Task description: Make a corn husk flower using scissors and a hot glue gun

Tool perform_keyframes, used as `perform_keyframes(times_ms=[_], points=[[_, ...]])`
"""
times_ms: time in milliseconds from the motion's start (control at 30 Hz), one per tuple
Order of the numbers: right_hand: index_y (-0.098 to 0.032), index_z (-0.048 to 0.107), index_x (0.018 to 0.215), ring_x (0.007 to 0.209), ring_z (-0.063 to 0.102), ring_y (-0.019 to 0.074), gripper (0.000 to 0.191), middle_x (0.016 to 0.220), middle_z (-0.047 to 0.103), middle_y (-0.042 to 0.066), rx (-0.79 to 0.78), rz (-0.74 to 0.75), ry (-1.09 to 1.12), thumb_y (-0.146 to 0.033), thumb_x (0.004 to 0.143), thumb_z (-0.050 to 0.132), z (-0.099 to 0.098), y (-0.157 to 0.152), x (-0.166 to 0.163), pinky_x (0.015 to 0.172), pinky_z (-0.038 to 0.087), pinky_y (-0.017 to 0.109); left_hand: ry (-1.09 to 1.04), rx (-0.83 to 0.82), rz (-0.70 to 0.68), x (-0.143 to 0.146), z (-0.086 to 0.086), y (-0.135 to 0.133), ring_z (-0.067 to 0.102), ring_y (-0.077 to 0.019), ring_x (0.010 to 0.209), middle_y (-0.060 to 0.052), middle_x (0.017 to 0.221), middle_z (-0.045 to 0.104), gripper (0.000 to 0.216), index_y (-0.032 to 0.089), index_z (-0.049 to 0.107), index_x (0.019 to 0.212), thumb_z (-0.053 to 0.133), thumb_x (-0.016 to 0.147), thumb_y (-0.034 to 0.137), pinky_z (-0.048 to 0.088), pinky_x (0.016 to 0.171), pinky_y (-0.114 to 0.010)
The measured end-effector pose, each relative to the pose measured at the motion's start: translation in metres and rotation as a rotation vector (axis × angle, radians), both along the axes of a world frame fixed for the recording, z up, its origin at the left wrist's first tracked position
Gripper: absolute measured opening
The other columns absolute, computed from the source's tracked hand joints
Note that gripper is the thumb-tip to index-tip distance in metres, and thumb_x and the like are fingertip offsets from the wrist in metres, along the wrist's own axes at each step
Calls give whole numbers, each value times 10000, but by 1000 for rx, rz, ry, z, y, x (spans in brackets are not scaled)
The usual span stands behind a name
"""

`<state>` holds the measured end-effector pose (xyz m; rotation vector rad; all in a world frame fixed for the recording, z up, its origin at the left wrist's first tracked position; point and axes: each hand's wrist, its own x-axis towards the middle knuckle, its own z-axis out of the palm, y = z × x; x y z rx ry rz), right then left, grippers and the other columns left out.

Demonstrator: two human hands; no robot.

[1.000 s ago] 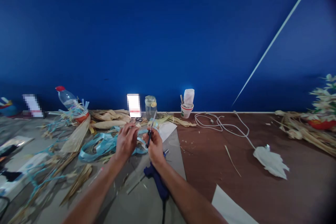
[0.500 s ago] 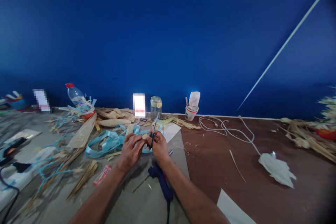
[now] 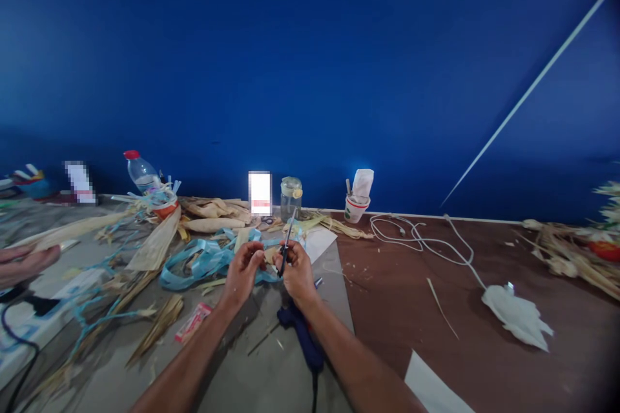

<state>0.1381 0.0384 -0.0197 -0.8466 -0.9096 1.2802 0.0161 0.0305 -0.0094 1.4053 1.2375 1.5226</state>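
In my right hand [image 3: 296, 274] is a pair of scissors [image 3: 289, 242], dark at the handles, the blades pointing up and away from me. My left hand [image 3: 243, 274] is beside it, fingers curled in a pinch; whatever lies between them is too small to make out. A small beige piece [image 3: 271, 257] shows between the two hands, and I cannot tell which one touches it. Light blue ribbon [image 3: 196, 264] lies in loops just beyond my left hand. Below my right hand a dark blue glue gun [image 3: 303, 335] rests on the grey table.
Another person's hand [image 3: 29, 264] holds a long pale husk strip [image 3: 72, 230] at the left. Dried husks [image 3: 213, 211], a glass jar [image 3: 291, 197] and a paper cup [image 3: 357, 210] line the back. A white cable [image 3: 431, 242] and crumpled tissue [image 3: 516, 313] lie right.
My hands have parted slightly, the left fingers drawing back from the scissors. Another person's hand with a husk strip has come into view at the left. The view has shifted slightly.
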Motion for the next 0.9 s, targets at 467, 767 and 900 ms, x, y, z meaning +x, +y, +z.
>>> perform_keyframes(times_ms=[467, 767, 900], points=[[-178, 554, 923, 576, 537, 117, 327, 618, 570, -45, 41, -26, -100, -249, 621, 658, 3, -5, -1, 538, 440, 230, -220, -154, -119, -2, -8, 3, 524, -121, 534, 12, 575, 582, 358, 149, 653, 788, 709, 697, 491, 417, 556, -254], [-175, 568, 938, 588, 558, 130, 316, 629, 591, -32, 78, -60, -186, -246, 641, 650, 0, -6, 0, 574, 444, 246, -191, -137, -78, -7, -7, 4, 531, -128, 547, 14, 571, 571, 369, 154, 652, 789, 671, 723, 516, 419, 557, -255], [-172, 578, 951, 593, 553, 135, 312, 649, 603, -20, 94, -78, -235, -249, 656, 646, -4, -5, -2, 569, 442, 248, -140, -82, 54, -9, 0, 4, 508, -118, 530, 11, 576, 572, 351, 159, 627, 715, 645, 737, 508, 409, 530, -247]])
